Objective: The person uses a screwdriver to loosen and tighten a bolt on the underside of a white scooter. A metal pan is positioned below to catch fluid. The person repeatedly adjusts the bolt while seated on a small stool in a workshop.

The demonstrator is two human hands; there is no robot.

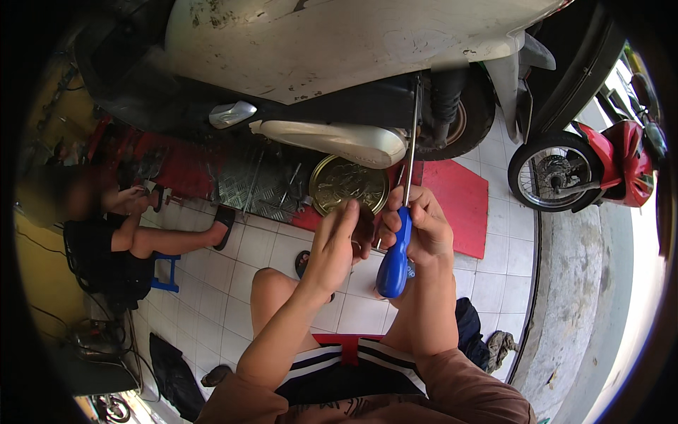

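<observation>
My right hand [427, 230] is closed round the lower shaft and upper handle of a screwdriver [395, 265] with a blue handle. Its long metal shaft points away from me, up beside the scooter's rear shock absorber [445, 99]. To its left, my left hand [337, 244] has its fingers curled in; something dark shows at the fingertips, too small to name. Just beyond that hand lies a round gold tin [325, 169] with small metal pieces in it. Over it hangs the silver drive cover [332, 140] of the pale scooter [339, 49].
A red lift platform [455, 205] with a metal tread plate [258, 180] lies under the scooter. At the left another person [106, 240] sits on a blue stool [166, 274], hands together. A red motorbike [621, 159] stands at the right. Dark cloths [470, 328] lie on the tiled floor.
</observation>
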